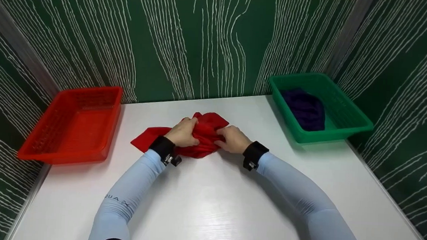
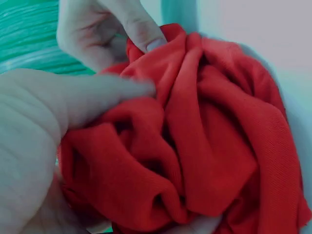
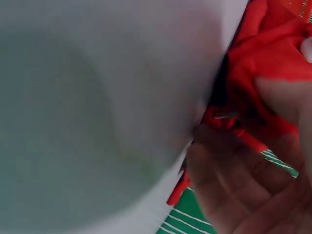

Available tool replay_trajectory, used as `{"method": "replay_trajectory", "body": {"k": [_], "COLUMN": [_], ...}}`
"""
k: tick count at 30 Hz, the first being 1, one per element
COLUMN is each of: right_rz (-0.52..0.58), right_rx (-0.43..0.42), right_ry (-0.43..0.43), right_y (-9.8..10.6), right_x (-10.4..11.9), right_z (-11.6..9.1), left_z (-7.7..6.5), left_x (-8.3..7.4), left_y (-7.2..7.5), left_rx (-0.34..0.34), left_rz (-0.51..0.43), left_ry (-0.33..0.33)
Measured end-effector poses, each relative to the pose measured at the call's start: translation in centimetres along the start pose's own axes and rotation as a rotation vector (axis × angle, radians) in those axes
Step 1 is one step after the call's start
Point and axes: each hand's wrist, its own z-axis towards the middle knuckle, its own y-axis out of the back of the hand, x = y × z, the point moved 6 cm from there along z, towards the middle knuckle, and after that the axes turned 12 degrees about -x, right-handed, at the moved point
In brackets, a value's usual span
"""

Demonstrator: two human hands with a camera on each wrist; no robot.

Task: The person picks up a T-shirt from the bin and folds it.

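Observation:
A crumpled red cloth (image 1: 206, 136) lies bunched on the white table, one flat corner spread out to the left. My left hand (image 1: 183, 133) grips its left side, and in the left wrist view the thumb presses across the folds while fingertips show beneath the bundle. From the right, my right hand (image 1: 235, 140) pinches an edge of the cloth between thumb and fingers. In the right wrist view, that hand (image 3: 248, 190) has its thumb against the red fabric (image 3: 273, 56), with the other fingers partly hidden underneath.
A red plastic basket (image 1: 106, 143) with nothing visible inside stands at the left. On the right, a green basket (image 1: 339, 133) contains a dark purple cloth (image 1: 303, 108). Green walls with white streaks (image 1: 217, 43) enclose the table (image 1: 209, 207) at the back and sides.

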Motion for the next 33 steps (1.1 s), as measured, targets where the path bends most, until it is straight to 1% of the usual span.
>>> {"method": "replay_trajectory", "body": {"k": [1,3,6,9,11,13,15,17,20,22,24,27,29,30,31,33], "right_rz": [0.006,0.022,0.008,-0.080,-0.160,-0.244,-0.336,-0.426,-0.558,-0.627,-0.686,-0.759,-0.787,-0.796,-0.804,-0.793], "right_rx": [-0.019,-0.060,-0.150,-0.219,-0.236,-0.223,-0.199,-0.170,-0.120,-0.083,-0.046,-0.010,0.015,0.035,0.061,0.119], "right_ry": [0.006,-0.009,-0.073,-0.146,-0.190,-0.239,-0.299,-0.365,-0.430,-0.439,-0.426,-0.415,-0.420,-0.425,-0.430,-0.426], "right_y": [0.3,1.3,3.6,6.0,7.3,8.3,9.0,9.5,9.8,9.8,9.8,10.2,10.6,10.8,10.8,10.7], "right_x": [0.0,-0.2,-1.2,-2.7,-3.7,-4.9,-6.2,-7.3,-8.3,-8.4,-8.5,-8.7,-9.0,-9.1,-9.3,-9.3], "right_z": [0.0,-0.1,-0.2,-0.5,-0.7,-1.1,-1.5,-1.8,-2.3,-2.5,-2.5,-2.5,-2.6,-2.7,-2.9,-3.0], "left_z": [-0.1,-0.4,-1.0,-1.9,-2.3,-2.5,-2.6,-2.7,-2.9,-3.0,-3.1,-3.4,-3.8,-4.0,-4.3,-4.5], "left_x": [0.3,1.1,2.7,4.7,6.3,7.8,8.9,9.6,10.1,10.6,11.3,12.6,13.5,13.8,14.1,14.3], "left_y": [0.2,0.4,0.5,0.5,0.4,0.6,0.9,1.6,2.6,3.4,4.5,6.6,7.9,8.3,8.5,8.5], "left_rx": [-0.012,-0.020,0.000,0.043,0.069,0.073,0.059,0.025,-0.019,-0.043,-0.085,-0.175,-0.223,-0.235,-0.235,-0.215], "left_rz": [-0.029,-0.079,-0.095,-0.034,0.030,0.088,0.131,0.139,0.101,0.064,0.032,0.011,0.027,0.045,0.065,0.120], "left_ry": [-0.005,0.001,0.048,0.119,0.163,0.193,0.201,0.207,0.197,0.209,0.227,0.293,0.329,0.341,0.354,0.372]}}
